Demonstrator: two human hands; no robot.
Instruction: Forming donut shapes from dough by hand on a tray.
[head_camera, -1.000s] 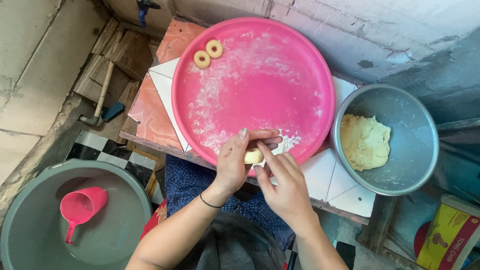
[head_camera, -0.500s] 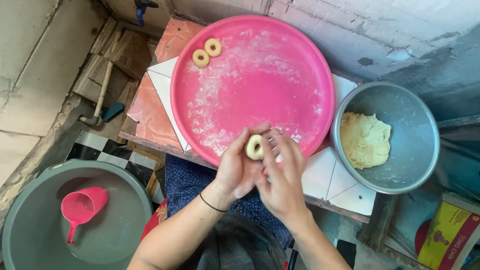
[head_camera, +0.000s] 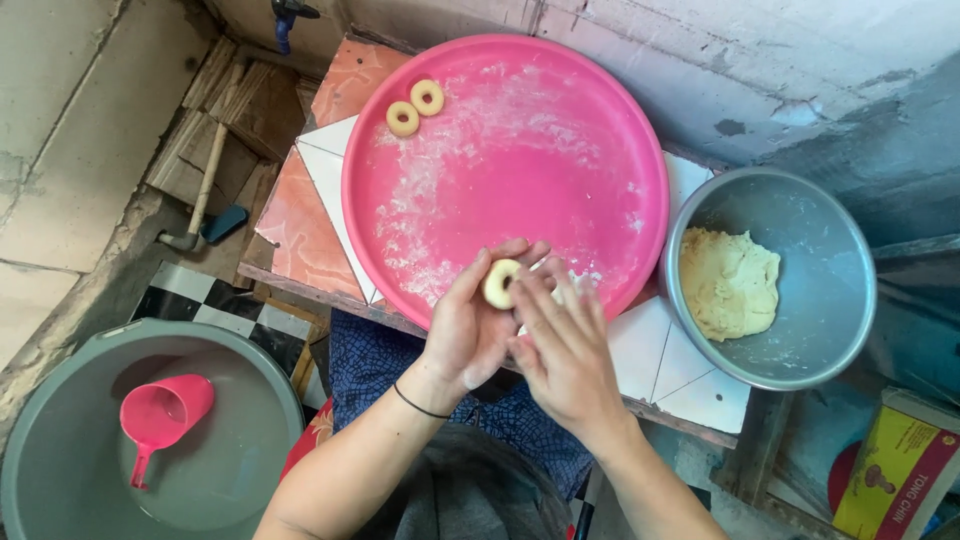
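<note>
left hand (head_camera: 470, 330): fingers curled, pinching small pale dough ring (head_camera: 500, 283)
right hand (head_camera: 565, 350): fingers spread, tips touching ring
ring: hole faces camera, no long axis, above near rim of round pink plastic tray (head_camera: 600, 130), table's near edge

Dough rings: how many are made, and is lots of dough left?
Two finished dough rings sit at the pink tray's far edge. A third ring is between the left hand and right hand, being shaped. A big lump of dough waits in the metal bowl.
</note>
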